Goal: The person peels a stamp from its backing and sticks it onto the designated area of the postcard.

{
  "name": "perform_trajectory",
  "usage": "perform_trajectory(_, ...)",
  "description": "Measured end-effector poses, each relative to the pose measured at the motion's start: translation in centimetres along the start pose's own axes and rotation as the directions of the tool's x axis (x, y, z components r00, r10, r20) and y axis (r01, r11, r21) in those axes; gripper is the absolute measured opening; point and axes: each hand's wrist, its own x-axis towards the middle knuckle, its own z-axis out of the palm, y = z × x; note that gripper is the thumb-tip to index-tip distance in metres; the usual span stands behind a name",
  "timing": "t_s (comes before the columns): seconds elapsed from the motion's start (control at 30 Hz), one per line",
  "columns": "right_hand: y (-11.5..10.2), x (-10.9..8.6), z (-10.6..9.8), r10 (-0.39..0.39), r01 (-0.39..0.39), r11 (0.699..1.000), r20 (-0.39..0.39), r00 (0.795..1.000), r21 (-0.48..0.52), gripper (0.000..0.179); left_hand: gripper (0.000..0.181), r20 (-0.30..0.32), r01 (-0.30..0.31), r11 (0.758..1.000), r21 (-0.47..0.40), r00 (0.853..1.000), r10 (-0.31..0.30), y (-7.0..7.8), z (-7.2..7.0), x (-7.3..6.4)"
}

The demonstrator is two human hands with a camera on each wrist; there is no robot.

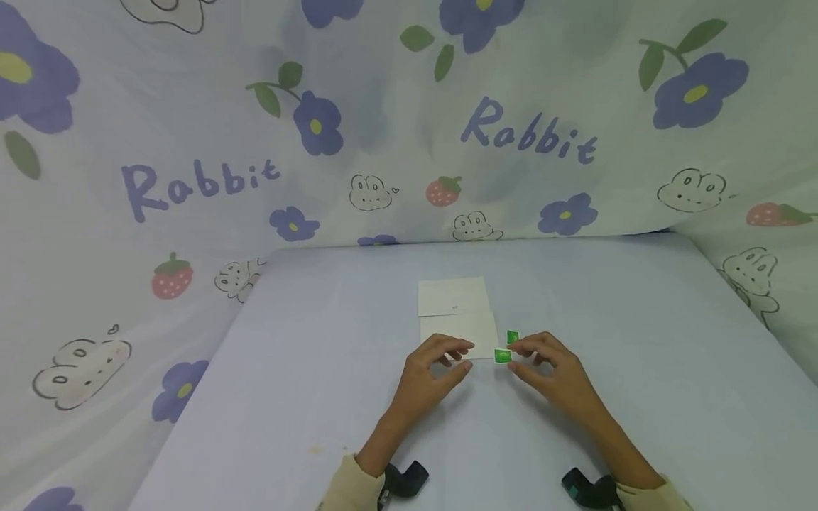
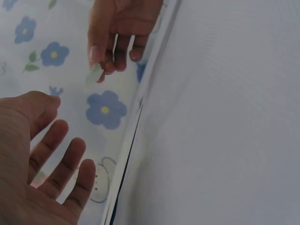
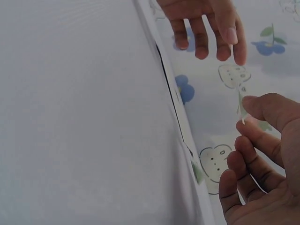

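Note:
My right hand (image 1: 556,372) pinches a small green stamp-like sticker (image 1: 503,356) with a white border between thumb and index finger. In the right wrist view the sticker (image 3: 241,107) shows nearly edge-on at the fingertips. A second green sticker (image 1: 513,337) appears just beyond those fingers. To the left, my left hand (image 1: 429,369) holds nothing, its fingers loosely bent and the thumb apart from them. Its fingertips overlap the near edge of a white paper piece (image 1: 447,326) in the head view. Another white paper piece (image 1: 450,294) adjoins it on the far side.
A pale cloth covers the table (image 1: 307,355). Printed fabric (image 1: 396,142) with flowers, rabbits and strawberries hangs behind and along the sides. Dark camera mounts (image 1: 405,479) sit at both wrists, below beige sleeves (image 1: 354,486).

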Motion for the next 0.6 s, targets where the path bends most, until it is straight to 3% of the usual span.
perform_trajectory(0.4, -0.07, -0.11, 0.41, -0.015, 0.014, 0.999, 0.024, 1.0, 0.042, 0.028, 0.025, 0.008, -0.065, 0.997, 0.034, 0.998, 0.065, 0.18, 0.2, 0.2)
perform_trajectory(0.6, -0.6, -0.21, 0.48, -0.004, 0.002, 0.998, 0.043, 0.999, 0.066, 0.028, 0.026, -0.001, -0.143, 0.989, 0.044, 0.99, 0.143, 0.02, 0.52, 0.14)
